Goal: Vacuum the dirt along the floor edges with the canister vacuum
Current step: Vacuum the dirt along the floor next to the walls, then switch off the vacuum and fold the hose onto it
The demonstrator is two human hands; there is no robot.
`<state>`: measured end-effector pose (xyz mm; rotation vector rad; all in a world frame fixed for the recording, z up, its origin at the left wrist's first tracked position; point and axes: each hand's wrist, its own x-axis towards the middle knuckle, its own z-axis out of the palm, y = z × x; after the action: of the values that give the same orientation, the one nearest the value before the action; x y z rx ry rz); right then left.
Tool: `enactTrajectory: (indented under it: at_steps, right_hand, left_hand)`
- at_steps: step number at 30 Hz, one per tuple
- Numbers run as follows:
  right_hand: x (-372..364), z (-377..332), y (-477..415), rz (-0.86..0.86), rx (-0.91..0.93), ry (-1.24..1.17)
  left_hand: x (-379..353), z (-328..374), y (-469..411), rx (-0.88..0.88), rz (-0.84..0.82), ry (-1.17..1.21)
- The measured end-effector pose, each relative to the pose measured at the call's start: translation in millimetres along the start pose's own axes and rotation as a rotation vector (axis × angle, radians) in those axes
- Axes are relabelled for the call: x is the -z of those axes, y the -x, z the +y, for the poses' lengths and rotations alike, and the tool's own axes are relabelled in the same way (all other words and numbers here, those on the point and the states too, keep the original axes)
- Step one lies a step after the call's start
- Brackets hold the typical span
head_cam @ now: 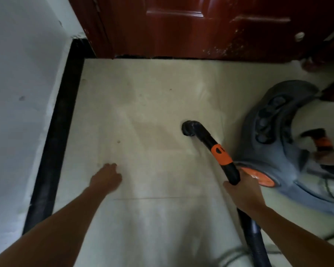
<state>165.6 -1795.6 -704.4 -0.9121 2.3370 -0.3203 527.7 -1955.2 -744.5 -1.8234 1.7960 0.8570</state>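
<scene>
My right hand grips the black vacuum handle, which has an orange band; its curved open end points at the pale tiled floor. The ribbed hose runs back under my right forearm. The grey canister vacuum with an orange wheel hub stands to the right of the handle. My left hand hangs out over the floor, fingers loosely curled, holding nothing. A few small dark specks lie on the tiles.
A black skirting strip runs along the white wall on the left. A dark red door closes off the far edge of the floor. A thin cable trails near the canister at right.
</scene>
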Motion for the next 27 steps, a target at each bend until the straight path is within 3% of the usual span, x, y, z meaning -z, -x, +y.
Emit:
enactTrajectory:
  at_steps: [3,7,14,20,27]
  right_hand:
    - [28,7,38,-0.100,-0.059,0.102]
    - [67,5,94,-0.256,-0.117,0.177]
    - [146,-25,216,-0.378,-0.034,0.128]
    - [207,-62,304,-0.387,0.117,0.233]
    - [273,-90,364,-0.233,0.158,0.060]
  left_hand:
    - [-11,28,61,-0.091,-0.144,-0.004]
    - [-9,58,142,-0.139,-0.195,0.060]
    - [54,77,276,-0.104,-0.275,0.112]
    - [136,141,374,0.185,-0.270,0.812]
    - [195,227,444,0.364,-0.253,1.269]
